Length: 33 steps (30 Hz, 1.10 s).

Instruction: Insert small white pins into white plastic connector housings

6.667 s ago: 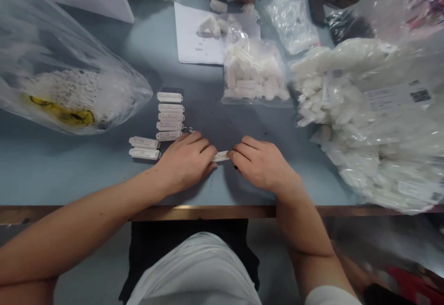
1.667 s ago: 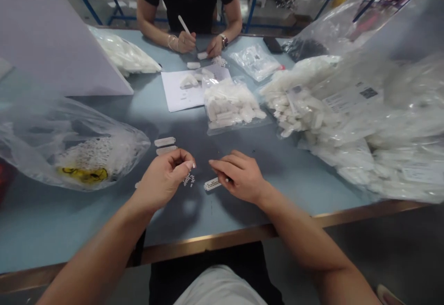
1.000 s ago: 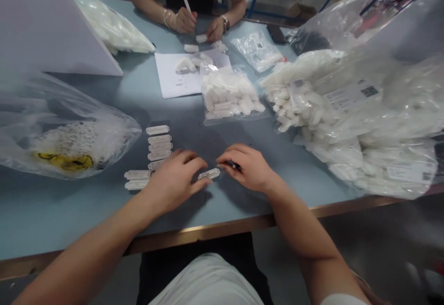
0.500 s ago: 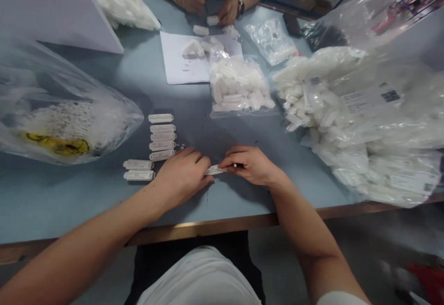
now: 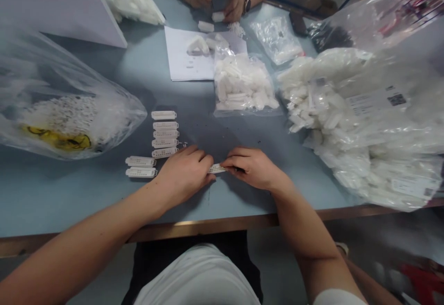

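While my left hand [image 5: 189, 168] grips one end of a white strip [image 5: 217, 168], my right hand [image 5: 255, 168], closed around a dark tool [image 5: 239, 170], touches its other end. The strip lies between them, near the front edge of the worktop [image 5: 52, 198]. Seven similar strips [image 5: 165, 134] lie to my left, five in a column and two at its near end. Further out, a bag of white parts [image 5: 244, 83] overlaps some paper [image 5: 187, 69], with big bags [image 5: 374, 110] at right. Opposite, a co-worker's hand [image 5: 235, 8] holds a white piece [image 5: 218, 16].
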Each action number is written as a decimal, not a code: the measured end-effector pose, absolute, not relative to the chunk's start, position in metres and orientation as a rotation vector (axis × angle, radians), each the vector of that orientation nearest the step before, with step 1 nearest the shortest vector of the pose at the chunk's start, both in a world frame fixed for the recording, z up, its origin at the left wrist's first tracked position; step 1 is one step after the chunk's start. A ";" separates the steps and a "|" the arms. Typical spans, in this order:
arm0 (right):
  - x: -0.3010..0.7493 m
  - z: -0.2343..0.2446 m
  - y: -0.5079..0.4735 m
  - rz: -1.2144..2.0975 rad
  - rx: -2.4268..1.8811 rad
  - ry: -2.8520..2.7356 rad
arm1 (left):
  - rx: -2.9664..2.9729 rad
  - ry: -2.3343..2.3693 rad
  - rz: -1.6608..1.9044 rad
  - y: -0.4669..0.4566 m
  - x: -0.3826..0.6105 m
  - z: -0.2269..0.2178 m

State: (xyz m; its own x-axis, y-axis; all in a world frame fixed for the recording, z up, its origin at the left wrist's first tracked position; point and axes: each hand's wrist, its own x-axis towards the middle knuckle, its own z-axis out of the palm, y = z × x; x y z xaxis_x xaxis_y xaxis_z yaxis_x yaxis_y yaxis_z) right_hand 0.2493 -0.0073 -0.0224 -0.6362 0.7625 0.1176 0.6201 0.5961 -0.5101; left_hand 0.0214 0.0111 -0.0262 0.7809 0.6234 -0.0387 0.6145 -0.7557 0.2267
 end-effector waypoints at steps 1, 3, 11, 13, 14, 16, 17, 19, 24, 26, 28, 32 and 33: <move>0.249 -0.023 -0.008 0.597 -1.114 -2.510 | 2.745 0.970 0.055 0.011 0.021 -0.026; 0.250 -0.024 -0.009 0.553 -1.105 -2.530 | 2.742 0.972 0.056 0.011 0.021 -0.026; 0.250 -0.023 -0.011 0.501 -1.121 -2.574 | 2.762 0.951 0.095 0.011 0.021 -0.027; 0.250 -0.023 -0.012 0.506 -1.134 -2.592 | 2.763 0.947 0.100 0.011 0.021 -0.027; 0.250 -0.022 -0.012 0.497 -1.147 -2.604 | 2.761 0.948 0.098 0.011 0.021 -0.027; 0.248 -0.021 -0.014 0.453 -1.192 -2.630 | 2.756 0.945 0.090 0.011 0.021 -0.026; 0.247 -0.019 -0.015 0.425 -1.222 -2.643 | 2.754 0.946 0.090 0.011 0.021 -0.026; 0.244 -0.015 -0.018 0.365 -1.273 -2.670 | 2.755 0.947 0.094 0.011 0.021 -0.025; 0.238 -0.004 -0.024 0.242 -1.383 -2.745 | 2.786 0.940 0.144 0.009 0.022 -0.024; 0.237 -0.001 -0.025 0.243 -1.427 -2.763 | 2.807 0.931 0.176 0.008 0.022 -0.024; 0.236 0.001 -0.026 0.264 -1.463 -2.768 | 2.815 0.934 0.187 0.007 0.022 -0.023; 0.236 0.002 -0.025 0.334 -1.509 -2.767 | 2.815 0.937 0.178 0.007 0.022 -0.022; 0.236 0.002 -0.025 0.348 -1.518 -2.764 | 2.819 0.929 0.183 0.007 0.022 -0.022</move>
